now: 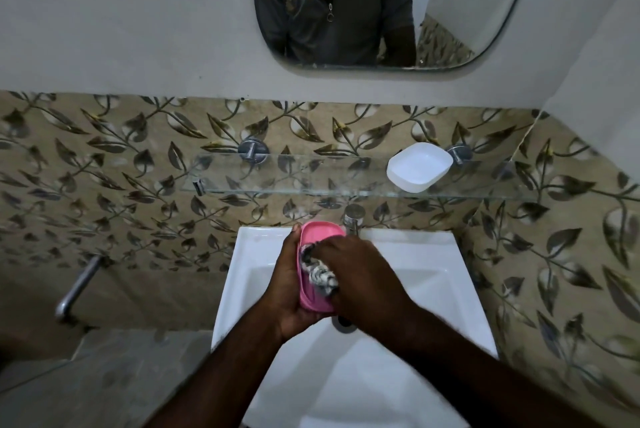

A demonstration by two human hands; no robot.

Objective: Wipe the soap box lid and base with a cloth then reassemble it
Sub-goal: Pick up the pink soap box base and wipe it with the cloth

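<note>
A pink soap box part (pixel 317 237) is held above the white sink (pixel 450 289), hollow side toward me. My left hand (pixel 287 282) grips it from the left and underneath. My right hand (pixel 360 275) holds a black-and-white patterned cloth (pixel 320 273) bunched inside the pink part. The other soap box part, white (pixel 419 167), lies hollow side up on the glass shelf (pixel 294 174) at the right.
A chrome tap (pixel 353 216) stands behind the sink, right beside the pink part. The sink drain (pixel 343 322) shows below my hands. A second metal tap (pixel 78 289) juts from the tiled wall at the left. A mirror (pixel 450 12) hangs above.
</note>
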